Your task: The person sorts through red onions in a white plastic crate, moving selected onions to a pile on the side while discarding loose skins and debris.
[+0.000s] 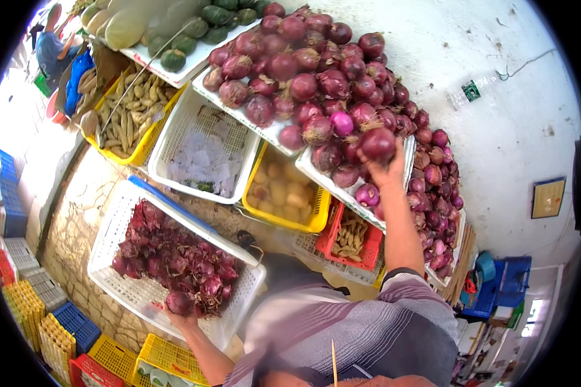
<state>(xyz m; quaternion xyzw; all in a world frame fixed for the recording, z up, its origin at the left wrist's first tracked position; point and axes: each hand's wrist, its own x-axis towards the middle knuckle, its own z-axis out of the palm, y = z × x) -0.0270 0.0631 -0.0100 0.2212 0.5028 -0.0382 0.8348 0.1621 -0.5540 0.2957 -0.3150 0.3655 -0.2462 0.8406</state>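
My right hand is closed around a large red onion over the lower end of a big heap of red onions. The heap lies on white foam trays. Down at the left, my left hand holds another red onion at the near edge of a white plastic crate. Red onions with loose, peeling skins fill much of that crate. Smaller red onions are piled to the right of my right forearm.
Between crate and heap stand a white basket with scraps, a yellow crate of potatoes and a red basket of ginger-like roots. Green squashes lie top left, near a person in blue. Stacked crates line the lower left.
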